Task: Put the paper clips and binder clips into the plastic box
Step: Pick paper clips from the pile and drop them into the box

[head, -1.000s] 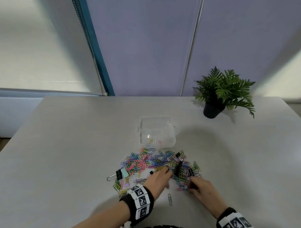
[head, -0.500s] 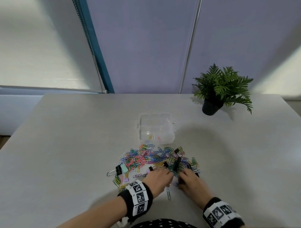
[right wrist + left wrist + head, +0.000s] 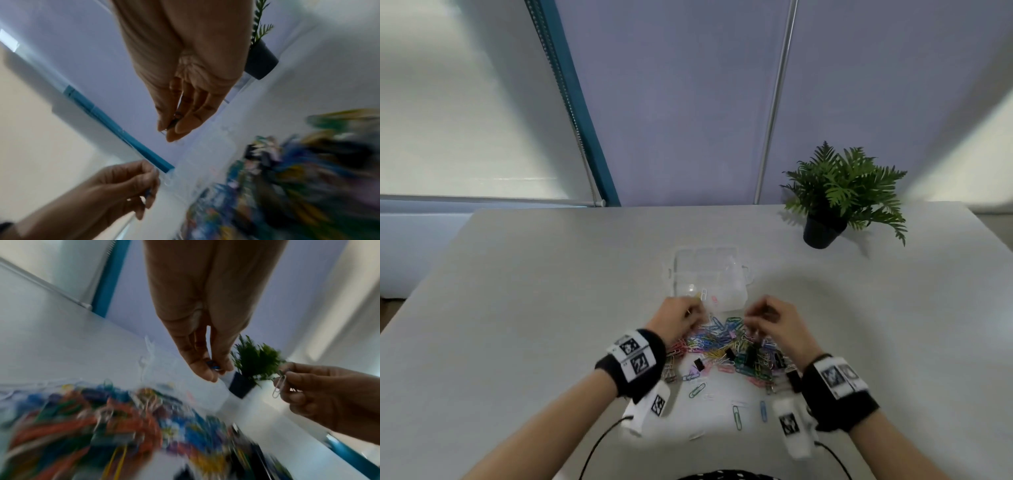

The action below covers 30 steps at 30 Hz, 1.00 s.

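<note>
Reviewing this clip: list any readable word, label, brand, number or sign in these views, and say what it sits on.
No readable text in any view.
Left wristband: black-and-white square marker patterns only, no letters or numbers.
Right wristband: the same kind of markers, blurred, nothing legible.
White wrist cameras: one marker square each, no words.
Plastic box, paper clips and plant pot: no label visible.

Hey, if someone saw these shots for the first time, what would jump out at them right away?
First, the bright heap of paper clips with black binder clips in it, spread on the grey table in front of the person. Both hands hover over its far edge: the left hand pinches a blue clip, the right hand a silver clip. Just beyond sits the clear plastic box, with a potted fern at far right.
</note>
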Each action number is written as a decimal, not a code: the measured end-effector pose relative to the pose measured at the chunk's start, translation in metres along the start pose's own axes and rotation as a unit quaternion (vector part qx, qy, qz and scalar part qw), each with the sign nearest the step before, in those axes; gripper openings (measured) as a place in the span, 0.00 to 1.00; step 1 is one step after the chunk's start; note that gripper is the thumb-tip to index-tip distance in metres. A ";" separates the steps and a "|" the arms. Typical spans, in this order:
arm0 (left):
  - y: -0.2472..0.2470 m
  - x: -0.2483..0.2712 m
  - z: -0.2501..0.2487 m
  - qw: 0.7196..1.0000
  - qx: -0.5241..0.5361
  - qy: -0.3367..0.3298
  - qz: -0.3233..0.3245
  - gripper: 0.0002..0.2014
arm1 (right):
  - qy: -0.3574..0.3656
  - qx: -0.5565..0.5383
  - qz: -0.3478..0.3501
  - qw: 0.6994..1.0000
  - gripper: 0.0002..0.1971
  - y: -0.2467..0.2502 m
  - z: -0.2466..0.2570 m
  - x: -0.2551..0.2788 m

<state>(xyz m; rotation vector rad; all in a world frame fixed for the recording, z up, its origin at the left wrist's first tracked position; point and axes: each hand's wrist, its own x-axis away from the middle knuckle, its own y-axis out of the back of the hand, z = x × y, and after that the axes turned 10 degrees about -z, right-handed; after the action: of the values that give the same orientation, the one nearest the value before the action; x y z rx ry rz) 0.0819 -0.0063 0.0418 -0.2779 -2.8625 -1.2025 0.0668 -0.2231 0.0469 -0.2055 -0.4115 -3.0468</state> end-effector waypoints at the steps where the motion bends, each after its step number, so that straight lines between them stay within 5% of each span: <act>1: 0.007 -0.010 -0.001 1.000 0.001 0.011 -0.017 0.08 | 0.001 -0.015 -0.003 1.000 0.03 -0.007 0.007 -0.013; 7: 0.021 -0.059 -0.002 0.996 -0.059 0.037 -0.048 0.11 | -0.007 0.010 -0.023 1.000 0.06 -0.048 0.020 -0.074; 10: 0.017 -0.057 0.004 0.985 -0.167 0.026 -0.024 0.15 | 0.027 0.137 0.010 0.990 0.10 -0.054 0.020 -0.077; 14: 0.009 -0.007 0.004 0.984 -0.159 -0.075 -0.035 0.12 | 0.141 0.272 0.038 0.951 0.07 -0.035 0.018 -0.037; 20: -0.016 0.106 0.031 0.975 -0.166 -0.078 0.126 0.14 | 0.059 0.463 0.156 0.871 0.08 0.008 -0.042 0.058; 24: -0.033 0.134 0.017 0.958 -0.208 -0.135 0.146 0.09 | 0.018 0.459 0.127 0.879 0.08 -0.001 -0.060 0.085; 30: -0.046 0.123 0.018 0.959 -0.208 -0.128 0.145 0.04 | 0.009 0.427 0.091 0.899 0.06 -0.007 -0.064 0.079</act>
<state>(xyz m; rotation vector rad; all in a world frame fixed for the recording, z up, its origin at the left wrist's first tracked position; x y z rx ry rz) -0.0461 -0.0060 0.0079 -0.8878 -2.5934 -1.7990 -0.0196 -0.2366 -0.0049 -0.1439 -1.5430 -2.3880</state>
